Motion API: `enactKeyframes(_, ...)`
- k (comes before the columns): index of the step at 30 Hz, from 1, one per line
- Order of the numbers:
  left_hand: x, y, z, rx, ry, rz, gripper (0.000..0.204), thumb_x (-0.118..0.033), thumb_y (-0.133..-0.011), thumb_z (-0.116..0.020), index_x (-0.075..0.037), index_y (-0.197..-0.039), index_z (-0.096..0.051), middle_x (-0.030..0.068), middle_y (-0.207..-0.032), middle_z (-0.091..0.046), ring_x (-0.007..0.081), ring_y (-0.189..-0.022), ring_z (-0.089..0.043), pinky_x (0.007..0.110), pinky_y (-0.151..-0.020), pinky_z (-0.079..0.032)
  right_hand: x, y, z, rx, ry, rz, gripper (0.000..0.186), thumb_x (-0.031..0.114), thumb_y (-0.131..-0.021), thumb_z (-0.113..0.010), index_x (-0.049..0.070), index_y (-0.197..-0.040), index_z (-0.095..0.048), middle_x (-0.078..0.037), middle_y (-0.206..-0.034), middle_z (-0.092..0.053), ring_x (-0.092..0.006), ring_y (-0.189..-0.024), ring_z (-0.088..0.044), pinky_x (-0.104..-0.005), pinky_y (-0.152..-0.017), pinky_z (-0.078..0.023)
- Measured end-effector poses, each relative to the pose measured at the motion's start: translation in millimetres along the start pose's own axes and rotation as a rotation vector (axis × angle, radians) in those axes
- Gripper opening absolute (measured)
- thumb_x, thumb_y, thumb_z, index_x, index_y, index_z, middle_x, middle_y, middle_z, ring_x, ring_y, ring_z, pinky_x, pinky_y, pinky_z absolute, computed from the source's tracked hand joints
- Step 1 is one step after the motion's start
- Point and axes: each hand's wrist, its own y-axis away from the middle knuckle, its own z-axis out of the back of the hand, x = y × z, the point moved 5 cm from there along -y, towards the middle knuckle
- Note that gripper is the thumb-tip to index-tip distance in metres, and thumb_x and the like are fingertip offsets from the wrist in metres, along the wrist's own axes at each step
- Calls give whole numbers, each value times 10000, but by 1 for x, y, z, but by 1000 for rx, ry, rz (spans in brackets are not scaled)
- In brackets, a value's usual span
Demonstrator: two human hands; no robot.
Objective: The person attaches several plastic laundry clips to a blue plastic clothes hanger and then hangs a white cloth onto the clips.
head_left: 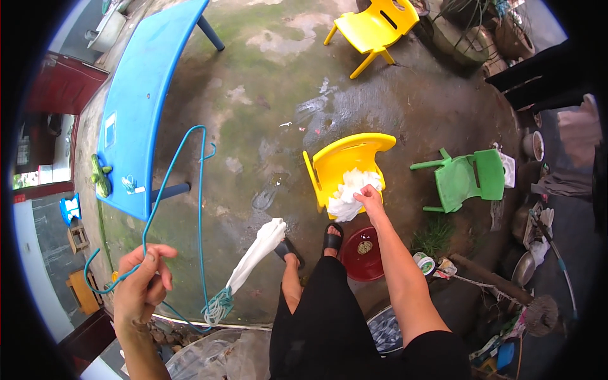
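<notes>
A blue-green wire clothes hanger (pixel 202 221) is pinched at its neck by my left hand (pixel 142 278), its hook curling out past the thumb. My right hand (pixel 370 202) grips the edge of a crumpled bunch of white cloth (pixel 345 195). That bunch rests on the seat of a small yellow chair (pixel 324 170) in front of my feet. Between my hands, a long white cloth (pixel 256 252) stretches out from a tangle of teal and pale loops (pixel 218 306); what those loops are I cannot make out.
A blue table (pixel 136 76) with green gourd-like vegetables (pixel 100 176) stands at left. Another yellow chair (pixel 364 30) is at the far side, a green chair (pixel 461 182) at right. Beside my right foot sits a red basin (pixel 354 265). Pots and tools line the right edge.
</notes>
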Motion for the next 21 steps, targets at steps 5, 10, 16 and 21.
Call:
enactKeyframes(5, -1, 3, -3, 51, 42, -8, 322, -257, -968, -449, 30, -1027, -582, 57, -586, -552, 18, -350, -237, 200, -335, -166, 34, 8, 5, -29, 177, 70, 202, 105, -756, -678, 59, -791, -484, -12, -765, -501, -131, -743, -467, -266, -668, -396)
enactKeyframes(10, -5, 3, -8, 101, 44, -16, 326, -269, -962, -462, 27, -1042, -572, 51, -595, -558, 18, -353, -242, 198, -340, -169, 48, -2, 12, -33, 127, 146, 189, 99, -806, -645, 65, -873, -472, -24, -779, -527, -111, -739, -488, -244, -652, -402)
enactKeyframes(16, -4, 5, -14, 201, 54, -85, 285, -236, -962, -440, 0, -1043, -577, 21, -606, -554, 11, -384, -280, 188, -356, -186, 127, 49, 8, 167, 15, 282, 183, 78, -846, -614, 75, -905, -441, 7, -847, -518, -63, -774, -493, -226, -673, -420)
enactKeyframes(21, -10, 1, -18, 191, 20, -152, 270, -243, -958, -456, -16, -1020, -587, 28, -625, -578, 12, -385, -281, 186, -353, -189, 259, 138, -35, 348, -246, 471, 196, 68, -846, -604, 98, -912, -421, 26, -871, -503, -62, -844, -489, -220, -714, -433)
